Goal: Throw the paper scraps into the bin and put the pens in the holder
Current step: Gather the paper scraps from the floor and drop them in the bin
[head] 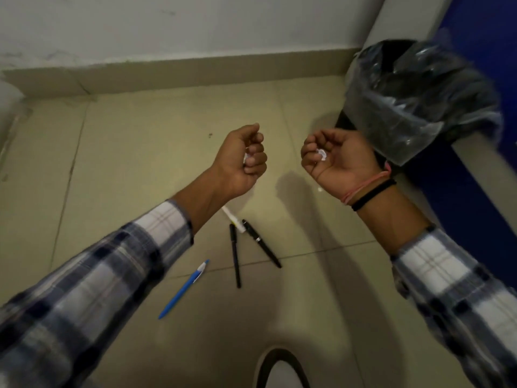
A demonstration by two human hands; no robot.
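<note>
Two hands are hanging in the air over a smooth, tan tiled floor. The left hand is curled into a tight fist, with its fingers pressed together around a small white paper scrap that is peeking out by the knuckles. The right hand is turned palm up and cupped, with its fingers bent loosely over a crumpled white bit of paper lying in the palm. It is wearing a thin pink band and a black band at the wrist. Both arms are wearing soft checked sleeves in blue, black and white.

The bin is standing just behind the right hand, near the corner of the pale wall. It is round and lined with a shiny, crinkly clear plastic bag that is folding over its rim.

The pens are lying on the floor well in front of the bin, below the left hand. A long blue pen with a white clip is farthest from the bin. Two thin black pens are making a V shape, and the nearer one is pointing away from the bin. A short white stick shape is touching their tops; I cannot tell what it is.

A round pale thing with a dark rim is sitting far in front of the bin, at the bottom edge.
</note>
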